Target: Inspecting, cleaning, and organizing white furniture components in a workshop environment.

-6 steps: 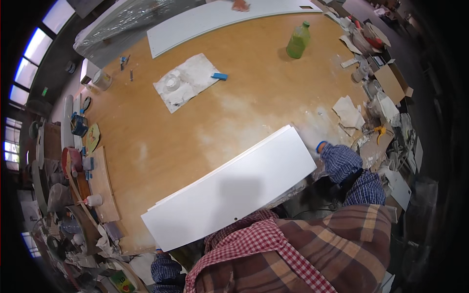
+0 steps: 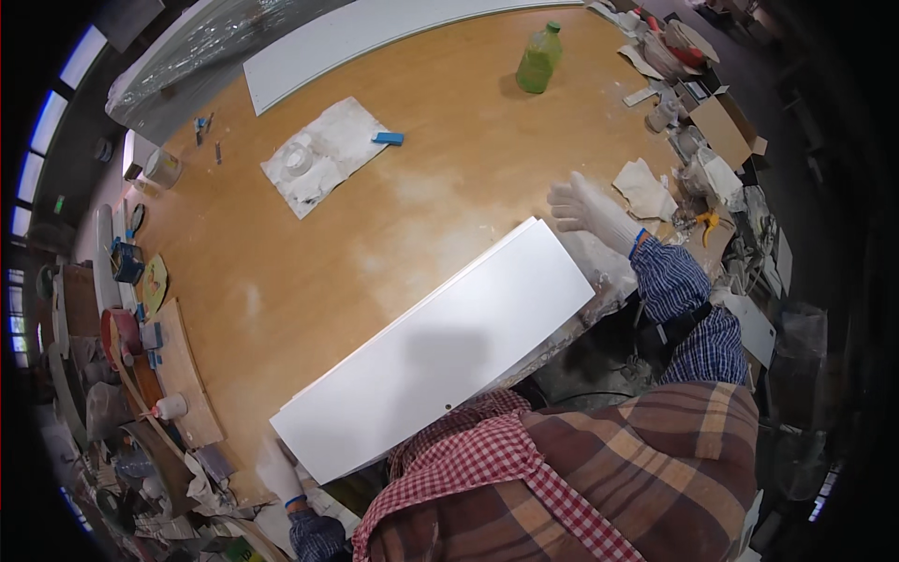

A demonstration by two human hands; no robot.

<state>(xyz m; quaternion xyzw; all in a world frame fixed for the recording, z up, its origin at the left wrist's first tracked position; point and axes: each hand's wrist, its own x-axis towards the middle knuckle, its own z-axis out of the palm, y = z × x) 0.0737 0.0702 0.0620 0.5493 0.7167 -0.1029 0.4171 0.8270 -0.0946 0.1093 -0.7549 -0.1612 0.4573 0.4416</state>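
A stack of long white panels (image 2: 375, 403) lies slanted across the table's near edge, the top one with a small dark hole near its front edge. My right hand (image 2: 588, 208), in a white glove, is just beyond the stack's right end. Its fingers are spread and hold nothing. At the left end, my white-gloved left hand (image 2: 276, 468) is close beside the panel's corner. That hand is pale and smeared, so its fingers cannot be made out. Blue checked sleeves cover both forearms.
Dusty patches mark the wooden table (image 2: 403, 262). A green bottle (image 2: 538, 61), white paper (image 2: 323, 155) with a small tub, a blue block (image 2: 388, 139) and a long white board (image 2: 375, 33) are farther back. Torn paper (image 2: 644, 190) and clutter line the right edge; a wooden plank (image 2: 183, 375) lies left.
My right hand has moved up and away from the panels' right end, its fingers now showing. My left glove has come into sight beside the left end. The whole view has shifted slightly.
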